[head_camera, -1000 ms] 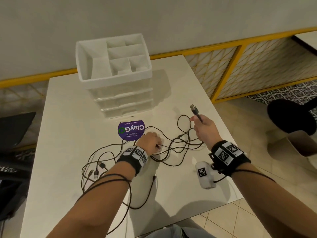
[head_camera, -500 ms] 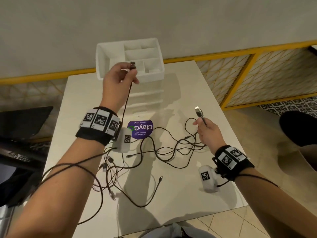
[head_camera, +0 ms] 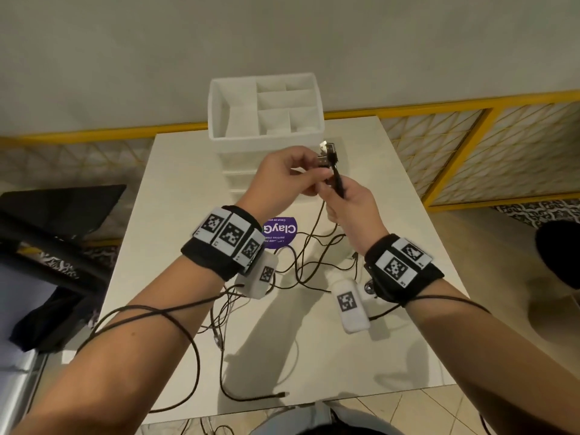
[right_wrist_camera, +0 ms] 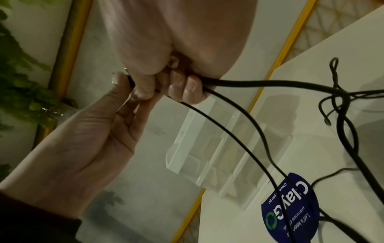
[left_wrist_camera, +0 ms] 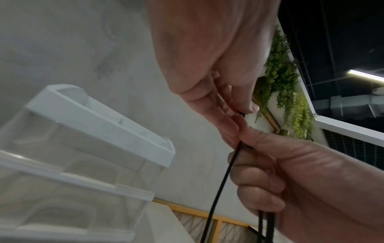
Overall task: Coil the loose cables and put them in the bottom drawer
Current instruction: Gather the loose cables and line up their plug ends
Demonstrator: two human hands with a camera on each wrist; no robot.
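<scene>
Both hands meet above the white table, in front of the white drawer unit. My left hand pinches one USB plug of a black cable. My right hand grips the other end, with two strands running down from its fist. In the left wrist view the left fingers pinch the plug just above the right hand. More loose black cables lie tangled on the table under my wrists. The unit's clear drawers look shut.
A purple round sticker lies on the table between the unit and the tangle. A cable end lies near the table's front edge. A black chair stands left, a dark stool right, and a yellow-framed lattice rail behind.
My left hand picked a plug off the table, lifted it high, then carried it right to meet my right hand. The right hand rose and moved toward the drawer unit.
</scene>
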